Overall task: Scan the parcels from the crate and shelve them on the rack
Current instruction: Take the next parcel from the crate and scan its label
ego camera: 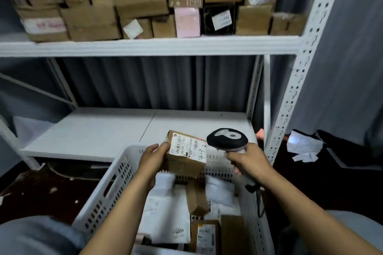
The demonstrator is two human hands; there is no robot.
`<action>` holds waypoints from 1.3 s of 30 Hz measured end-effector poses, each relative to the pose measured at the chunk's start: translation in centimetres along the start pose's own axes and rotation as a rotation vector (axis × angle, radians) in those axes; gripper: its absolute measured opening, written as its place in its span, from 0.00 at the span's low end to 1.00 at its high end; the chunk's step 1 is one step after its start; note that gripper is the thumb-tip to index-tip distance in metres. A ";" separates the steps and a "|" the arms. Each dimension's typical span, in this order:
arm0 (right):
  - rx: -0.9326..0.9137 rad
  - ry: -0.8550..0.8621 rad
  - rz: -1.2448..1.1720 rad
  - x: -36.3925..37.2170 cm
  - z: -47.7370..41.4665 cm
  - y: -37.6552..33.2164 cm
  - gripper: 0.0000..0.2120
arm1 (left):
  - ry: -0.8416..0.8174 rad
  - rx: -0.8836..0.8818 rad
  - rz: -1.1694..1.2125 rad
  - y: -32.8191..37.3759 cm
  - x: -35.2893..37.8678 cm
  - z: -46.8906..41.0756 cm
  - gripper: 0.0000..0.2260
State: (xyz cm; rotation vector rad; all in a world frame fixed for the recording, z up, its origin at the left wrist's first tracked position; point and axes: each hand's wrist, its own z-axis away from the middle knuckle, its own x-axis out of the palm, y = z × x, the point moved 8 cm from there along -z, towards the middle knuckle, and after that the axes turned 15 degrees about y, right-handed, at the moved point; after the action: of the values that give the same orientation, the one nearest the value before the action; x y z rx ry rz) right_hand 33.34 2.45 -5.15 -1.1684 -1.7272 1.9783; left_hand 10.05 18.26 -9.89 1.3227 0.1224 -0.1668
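My left hand grips a small brown cardboard parcel by its left side, its white shipping label turned up, above the far end of the white plastic crate. My right hand holds a black and grey barcode scanner by the handle, its head just right of the parcel's label. Several white mailer bags and brown boxes lie in the crate below. The white rack's lower shelf lies bare just beyond the crate.
The rack's upper shelf is packed with cardboard parcels. A perforated white upright stands at the right. Crumpled white paper lies on the dark floor to the right. A grey curtain hangs behind the rack.
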 end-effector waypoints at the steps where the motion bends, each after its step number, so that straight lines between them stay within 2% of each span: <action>1: 0.001 0.026 -0.031 -0.4 0.0 -1.4 0.06 | -0.025 0.018 0.027 2.2 0.0 0.8 0.26; 3: -0.001 0.073 -0.090 -1.2 -0.1 -4.3 0.06 | -0.071 0.034 0.093 6.0 0.0 1.9 0.14; 5: -0.007 0.106 -0.150 -1.9 -0.1 -7.2 0.04 | -0.098 0.035 0.135 9.1 0.1 2.6 0.12; 11: -0.114 0.250 -0.306 -4.7 0.4 -17.6 0.05 | -0.136 0.146 0.217 19.3 -2.3 3.9 0.12; 15: -0.176 0.262 -0.419 -5.6 0.3 -23.1 0.03 | -0.159 0.230 0.261 25.2 -3.4 4.9 0.13; 18: -0.160 0.224 -0.587 -5.9 -0.3 -26.3 0.05 | -0.188 0.354 0.223 29.3 -3.4 5.9 0.14; 21: -0.157 0.193 -0.683 -6.1 -0.9 -28.9 0.05 | -0.184 0.572 0.135 32.5 -2.9 6.6 0.15; 25: -0.189 0.219 -0.706 -6.9 -2.5 -31.4 0.05 | -0.159 0.889 0.002 35.6 -2.3 7.1 0.24; 31: -0.230 0.204 -0.738 -7.6 -6.1 -34.8 0.07 | 0.032 1.140 -0.042 40.1 -2.1 5.4 0.42; 35: -0.254 0.184 -0.740 -8.2 -8.9 -37.5 0.10 | 0.120 1.253 -0.053 44.0 -1.4 3.8 0.33; 39: -0.283 0.142 -0.733 -8.1 -11.7 -40.8 0.06 | 0.134 1.179 0.029 47.5 -0.5 0.7 0.27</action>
State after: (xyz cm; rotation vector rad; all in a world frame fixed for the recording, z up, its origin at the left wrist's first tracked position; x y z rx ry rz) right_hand 34.66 15.78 35.97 -0.5794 -2.0115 1.2191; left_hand 18.60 28.83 35.63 2.5120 0.1202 -0.1221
